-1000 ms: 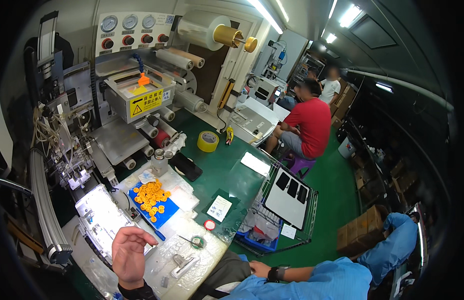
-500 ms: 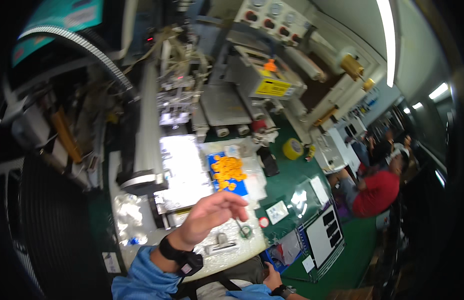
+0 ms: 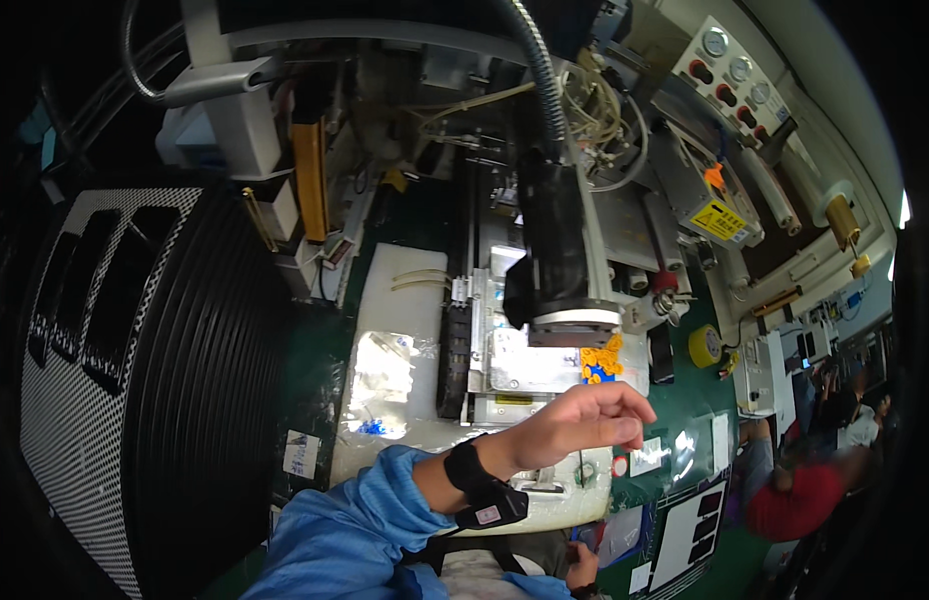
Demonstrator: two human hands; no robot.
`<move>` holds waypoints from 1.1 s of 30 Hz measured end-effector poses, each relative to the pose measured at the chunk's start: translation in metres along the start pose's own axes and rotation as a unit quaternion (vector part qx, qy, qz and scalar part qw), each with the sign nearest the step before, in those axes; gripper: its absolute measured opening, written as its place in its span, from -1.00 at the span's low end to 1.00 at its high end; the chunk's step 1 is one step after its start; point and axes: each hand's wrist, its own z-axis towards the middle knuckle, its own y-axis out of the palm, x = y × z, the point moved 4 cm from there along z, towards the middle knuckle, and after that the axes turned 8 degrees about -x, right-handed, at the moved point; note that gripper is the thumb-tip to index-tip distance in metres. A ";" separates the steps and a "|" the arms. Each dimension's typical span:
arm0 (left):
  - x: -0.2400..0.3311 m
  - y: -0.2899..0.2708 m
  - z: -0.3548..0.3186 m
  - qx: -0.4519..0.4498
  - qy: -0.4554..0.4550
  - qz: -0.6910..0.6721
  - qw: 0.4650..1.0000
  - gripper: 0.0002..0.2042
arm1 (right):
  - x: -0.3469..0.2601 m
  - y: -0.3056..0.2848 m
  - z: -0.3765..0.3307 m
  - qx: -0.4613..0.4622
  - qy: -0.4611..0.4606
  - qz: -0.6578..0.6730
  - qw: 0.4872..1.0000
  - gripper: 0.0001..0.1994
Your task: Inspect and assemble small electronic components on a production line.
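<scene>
My left hand (image 3: 590, 425) hovers over the near part of the work table, fingers loosely bent and thumb apart, with nothing seen in it. A black strap with a small device (image 3: 485, 490) is on that wrist. Just beyond the hand, small orange pieces (image 3: 603, 352) lie heaped on a blue sheet (image 3: 600, 372), partly covered by a machine arm. Under my hand sits a metal clip-like part (image 3: 545, 489), half hidden. My right hand (image 3: 583, 565) is low at the table's front edge, beside a blue bin (image 3: 621, 535); its fingers are mostly hidden.
A machine's dark cylinder arm (image 3: 560, 230) stands over a bright metal plate (image 3: 530, 362). Clear plastic bags (image 3: 382, 365) lie on the left. A yellow tape roll (image 3: 705, 346) rests on the right. A black ribbed cabinet (image 3: 215, 380) flanks the left; a person in red (image 3: 800, 500) sits far right.
My view has turned left, so the table and machine now stand further right in the picture. The left hand stays raised above the table, still loosely bent.
</scene>
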 end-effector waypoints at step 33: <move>0.023 -0.040 -0.021 0.315 0.114 0.262 0.905 -0.88 | -0.398 -0.127 0.230 -0.049 -0.443 0.514 0.732 -0.68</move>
